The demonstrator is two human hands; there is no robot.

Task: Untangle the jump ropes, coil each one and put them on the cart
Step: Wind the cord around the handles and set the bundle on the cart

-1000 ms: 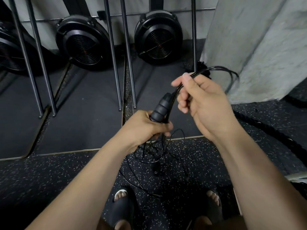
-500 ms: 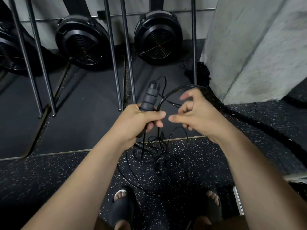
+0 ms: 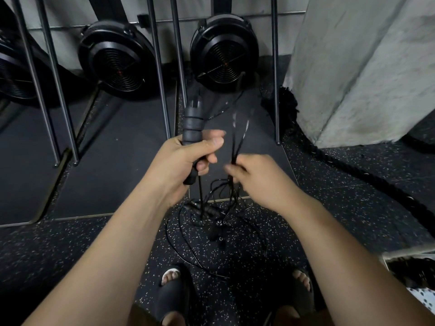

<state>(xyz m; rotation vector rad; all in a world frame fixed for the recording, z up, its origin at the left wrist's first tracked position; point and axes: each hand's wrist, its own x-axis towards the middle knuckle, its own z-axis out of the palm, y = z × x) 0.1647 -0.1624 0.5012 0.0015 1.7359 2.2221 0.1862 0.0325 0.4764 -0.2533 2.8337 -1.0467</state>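
Handle (image 3: pixel 193 123): black foam grip, upright at the centre of the frame, raised above the heap, probably so that its cord hangs straight and can be traced down.
Left hand (image 3: pixel 186 161): fingers and thumb curled round the lower part of the handle, thumb laid across its front.
Right hand (image 3: pixel 256 177): just right of the left hand and apart from it, pinching a bunch of thin strands. It is blurred, so I cannot tell which fingers do the pinching.
Strands (image 3: pixel 237 142): they rise above the right hand and drop below it into the heap. They seem gathered either to draw slack out of the knot or to start a loop, and I cannot tell which.
Jump ropes (image 3: pixel 211 215): a black tangle of cords with at least one more grip, lying on the speckled floor (image 3: pixel 70 255) at lower centre, ahead of the sandals (image 3: pixel 174 300).
Cart: not in view.
Stage: untangling, by my judgement; no finished coil shows.
Risk: a hard pull on cords this thin could tighten the knot.
Surroundings: fan housing (image 3: pixel 223 52) at upper centre, concrete pillar (image 3: pixel 364 67) at upper right.
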